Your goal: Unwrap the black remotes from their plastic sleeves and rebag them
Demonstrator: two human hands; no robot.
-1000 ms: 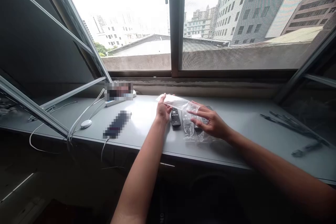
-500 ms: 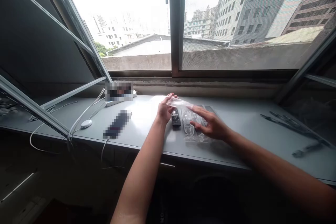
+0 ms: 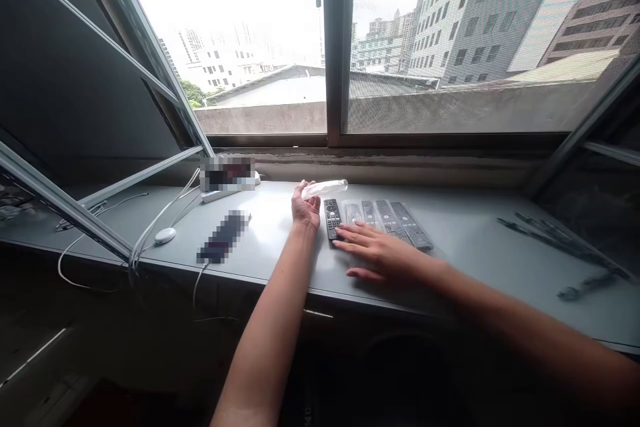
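My left hand is closed on a clear plastic bag, held just above the grey desk near the window. Several remote controls lie side by side on the desk: a bare black remote at the left and wrapped remotes to its right. My right hand lies flat and open on the desk, its fingertips touching the near end of the black remote and the near ends of the wrapped ones.
To the left lie a blurred dark device, a white round puck with cables and a blurred box by the sill. Black rods lie at the right. Metal frame bars cross the left side.
My left hand lifted the clear bag clear of the remotes and gathered it up. My right hand slid back towards me and flattened on the desk, uncovering the row of remotes.
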